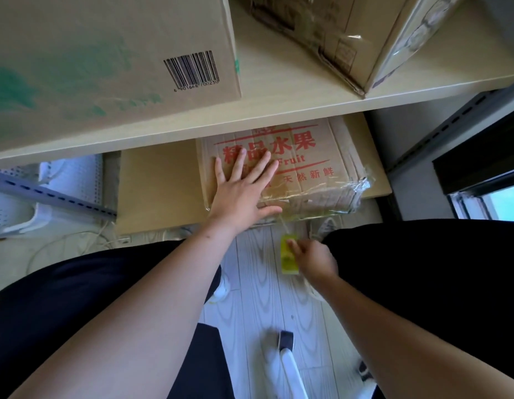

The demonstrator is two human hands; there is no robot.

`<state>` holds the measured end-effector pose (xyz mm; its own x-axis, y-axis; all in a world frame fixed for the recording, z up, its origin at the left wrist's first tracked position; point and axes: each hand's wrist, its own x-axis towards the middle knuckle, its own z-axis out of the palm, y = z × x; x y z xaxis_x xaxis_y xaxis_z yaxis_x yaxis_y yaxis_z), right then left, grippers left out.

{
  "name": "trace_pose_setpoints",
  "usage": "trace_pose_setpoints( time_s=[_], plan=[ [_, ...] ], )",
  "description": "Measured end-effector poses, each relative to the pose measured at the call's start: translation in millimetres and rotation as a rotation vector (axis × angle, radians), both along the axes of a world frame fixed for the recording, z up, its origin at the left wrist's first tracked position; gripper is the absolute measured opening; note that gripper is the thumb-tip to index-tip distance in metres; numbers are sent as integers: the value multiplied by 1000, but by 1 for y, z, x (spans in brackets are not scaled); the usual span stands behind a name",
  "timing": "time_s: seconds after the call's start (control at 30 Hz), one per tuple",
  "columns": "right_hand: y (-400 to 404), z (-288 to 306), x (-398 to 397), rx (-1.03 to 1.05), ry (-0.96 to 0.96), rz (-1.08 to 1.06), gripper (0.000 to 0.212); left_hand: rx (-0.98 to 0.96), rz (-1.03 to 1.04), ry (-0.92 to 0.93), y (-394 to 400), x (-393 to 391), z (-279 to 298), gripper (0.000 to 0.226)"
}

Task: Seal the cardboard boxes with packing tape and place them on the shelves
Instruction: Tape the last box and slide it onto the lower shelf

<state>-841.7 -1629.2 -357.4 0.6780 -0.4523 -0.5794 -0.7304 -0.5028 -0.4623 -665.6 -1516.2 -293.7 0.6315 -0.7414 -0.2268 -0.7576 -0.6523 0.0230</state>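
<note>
A fruit box, brown cardboard w/ red print incl. the word "Fruit", sits on the lower shelf, its near edge wrapped in wrinkled clear packing tape. The box lies toward the right of that shelf, partly under the upper shelf; flaps down, contents not visible. The person's left hand lies flat on the box top, fingers spread and straight, thumb along the near edge, pressing down. The right hand is lower, out in front of the shelf over the floor, fingers curled round a yellow-green tape dispenser; a thin strip of clear tape runs from it up to the box's front edge. Beside the fruit box, to its left on the same shelf, a plain brown carton, closed. On the upper shelf: a large box w/ barcode and faded green print at left, and a taped box at right, tilted in view, both closed, contents unseen. At far left, a white perforated basket; what it holds can't be told. Below, pale wood-grain floor between the person's dark-clad legs, w/ a white shoe in view.
</note>
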Motion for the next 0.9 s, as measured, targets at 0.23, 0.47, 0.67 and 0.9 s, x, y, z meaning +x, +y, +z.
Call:
trace_pose_setpoints(
  time_s=[0.23, 0.47, 0.67, 0.9],
  plan=[
    [-8, -17, 56, -97, 152, -13, 52, -16, -1, -45, 1, 3, -8, 99],
    [-76, 3, 55, 267, 301, -214, 57, 22, 251, -109, 29, 1, 9, 135],
    [-104, 53, 44, 171, -193, -542, 67, -619, 1117, 575, 48, -36, -5, 91],
    [-116, 116, 37, -105, -276, -314, 28, -546, 1008, 95, 39, -23, 68, 65]
  ],
)
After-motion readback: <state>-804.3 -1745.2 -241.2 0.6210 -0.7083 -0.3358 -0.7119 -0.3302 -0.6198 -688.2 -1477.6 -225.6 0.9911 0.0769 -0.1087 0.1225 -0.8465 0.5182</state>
